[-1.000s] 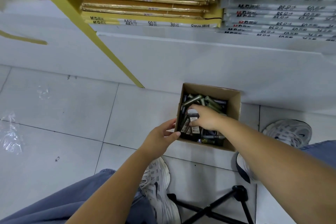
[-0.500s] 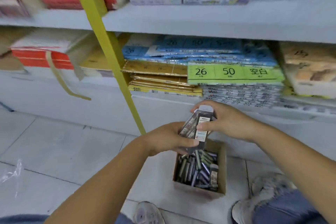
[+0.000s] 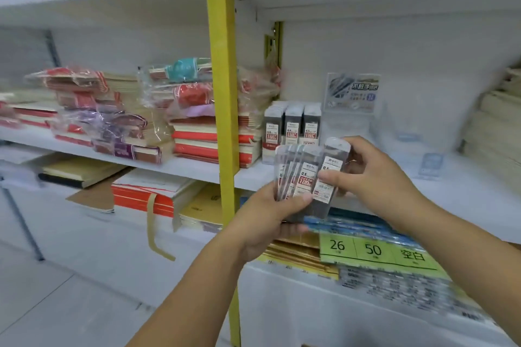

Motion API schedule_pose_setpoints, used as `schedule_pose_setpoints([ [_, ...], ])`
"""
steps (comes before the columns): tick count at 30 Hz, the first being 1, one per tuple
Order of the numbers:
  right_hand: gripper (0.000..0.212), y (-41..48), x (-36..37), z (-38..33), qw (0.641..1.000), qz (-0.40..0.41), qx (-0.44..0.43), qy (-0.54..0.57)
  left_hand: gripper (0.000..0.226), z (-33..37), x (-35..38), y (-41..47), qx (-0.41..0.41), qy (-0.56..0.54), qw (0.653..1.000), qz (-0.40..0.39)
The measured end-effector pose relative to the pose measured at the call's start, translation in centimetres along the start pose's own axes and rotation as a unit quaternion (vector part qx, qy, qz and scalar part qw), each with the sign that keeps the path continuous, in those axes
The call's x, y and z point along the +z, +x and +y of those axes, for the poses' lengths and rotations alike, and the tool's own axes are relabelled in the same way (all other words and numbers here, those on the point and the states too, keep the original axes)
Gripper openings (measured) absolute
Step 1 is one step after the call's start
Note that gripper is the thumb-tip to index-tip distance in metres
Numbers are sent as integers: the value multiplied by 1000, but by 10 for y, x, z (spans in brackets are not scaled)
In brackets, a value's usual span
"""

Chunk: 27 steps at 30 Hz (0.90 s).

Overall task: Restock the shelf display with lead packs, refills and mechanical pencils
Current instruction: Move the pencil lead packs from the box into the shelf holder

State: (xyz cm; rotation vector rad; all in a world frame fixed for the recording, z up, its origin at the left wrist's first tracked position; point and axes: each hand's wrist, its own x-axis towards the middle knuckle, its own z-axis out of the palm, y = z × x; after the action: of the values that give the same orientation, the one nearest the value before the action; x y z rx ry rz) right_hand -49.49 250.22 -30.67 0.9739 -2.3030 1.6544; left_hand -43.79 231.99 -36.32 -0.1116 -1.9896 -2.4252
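Observation:
My left hand [image 3: 266,218] grips a fanned bunch of several lead packs [image 3: 293,175], clear cases with white and red labels, held in front of the middle shelf [image 3: 465,191]. My right hand [image 3: 369,172] pinches the rightmost lead pack [image 3: 329,177] of that bunch, thumb on its label. Three rows of the same lead packs [image 3: 291,129] stand upright on the shelf just behind my hands. A clear display stand [image 3: 352,93] with a blue card rises to their right.
A yellow upright post [image 3: 222,93] divides the shelving just left of my hands. Stacks of wrapped notebooks [image 3: 158,115] fill the shelf to the left. Loose-leaf paper packs with a green label [image 3: 377,251] lie on the shelf below. Beige stacks [image 3: 496,121] sit at far right.
Both hands have lifted the lead packs out of the floor box up to the middle shelf. The view rose from the floor to the shelf; the box is out of sight.

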Motion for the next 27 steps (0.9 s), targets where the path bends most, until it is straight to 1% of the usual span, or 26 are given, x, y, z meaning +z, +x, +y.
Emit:
schedule_pose_setpoints([
  [2,28,21,0,-9,999,28,-20,23,24,3,-5,5,36,-10,997,62],
  [4,21,44,-2,-21,996,67,-54,-3,24,4,-13,10,56,-9,992,116],
  [7,17,79,-2,-36,990,98,-88,-59,29,6,-28,14,67,-19,987,146],
  [10,7,107,9,-34,984,80,-91,-131,28,10,-39,16,72,-40,987,142],
  [11,1,113,12,-31,977,73,-98,-173,28,12,-41,16,74,-44,987,137],
  [13,10,122,20,-21,955,65,-111,-268,27,13,-44,17,81,-47,987,128],
  [14,13,125,22,-15,949,59,-111,-288,26,13,-44,18,84,-46,988,124],
  [17,35,126,28,1,950,45,-105,-292,28,14,-44,20,87,-46,989,114],
  [18,39,125,28,5,946,50,-104,-304,30,14,-44,21,87,-49,989,112],
  [19,40,125,29,9,936,60,-111,-328,34,15,-44,22,88,-53,989,108],
  [22,35,125,31,18,889,104,-151,-420,56,16,-44,24,96,-59,988,109],
  [23,33,125,32,20,882,116,-155,-429,61,16,-42,25,98,-59,987,111],
  [25,31,122,34,19,880,145,-161,-423,64,17,-40,27,102,-64,987,107],
  [26,31,119,35,18,883,159,-168,-407,62,18,-38,27,100,-66,987,105],
  [27,31,115,36,17,896,167,-173,-374,60,18,-37,28,98,-64,988,102],
])
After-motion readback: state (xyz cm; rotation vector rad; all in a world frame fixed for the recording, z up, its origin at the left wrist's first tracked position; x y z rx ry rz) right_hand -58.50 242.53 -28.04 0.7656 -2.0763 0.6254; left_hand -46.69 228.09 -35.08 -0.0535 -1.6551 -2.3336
